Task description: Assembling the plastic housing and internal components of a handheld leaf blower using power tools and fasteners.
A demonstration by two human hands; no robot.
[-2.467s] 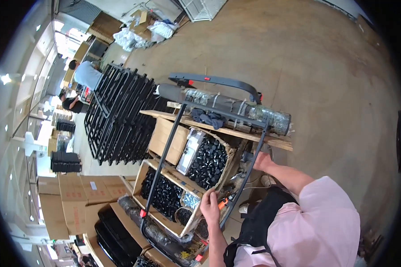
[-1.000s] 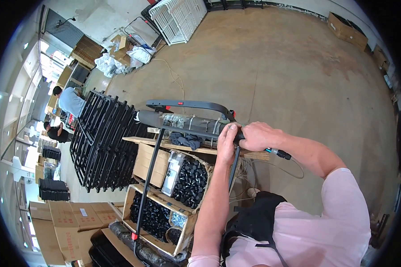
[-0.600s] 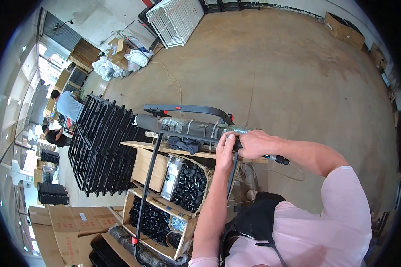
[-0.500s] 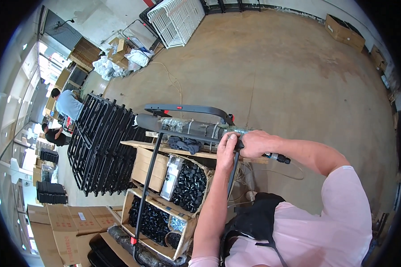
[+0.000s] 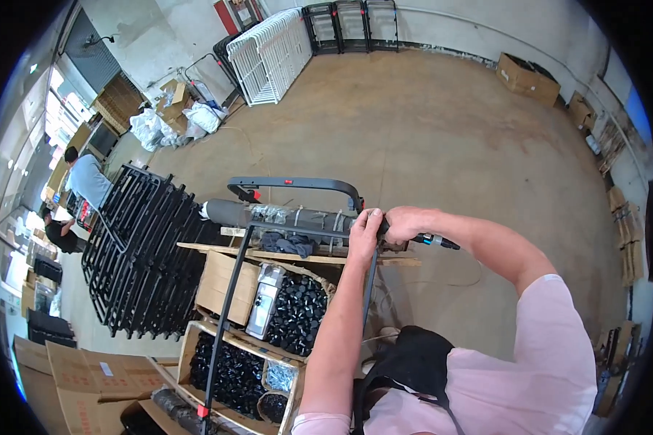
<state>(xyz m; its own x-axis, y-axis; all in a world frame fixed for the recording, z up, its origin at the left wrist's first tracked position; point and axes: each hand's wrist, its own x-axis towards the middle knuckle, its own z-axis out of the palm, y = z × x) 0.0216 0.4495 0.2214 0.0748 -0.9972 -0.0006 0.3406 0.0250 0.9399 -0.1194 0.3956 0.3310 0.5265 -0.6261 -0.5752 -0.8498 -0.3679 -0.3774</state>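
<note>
Where the black frame (image 5: 230,297) corners: our left hand (image 5: 365,230) is curled around it.
Dark tool (image 5: 443,242): gripped in our right hand (image 5: 406,223), just beside that, one end poking out.

Carriers: grey padded roll (image 5: 315,220), lower wrapped roll (image 5: 175,406) | across both: black tubular frame (image 5: 230,304), apparently resting

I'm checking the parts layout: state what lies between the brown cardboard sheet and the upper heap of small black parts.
A silvery rectangular box lies between the cardboard and the upper heap in the head view.
</note>
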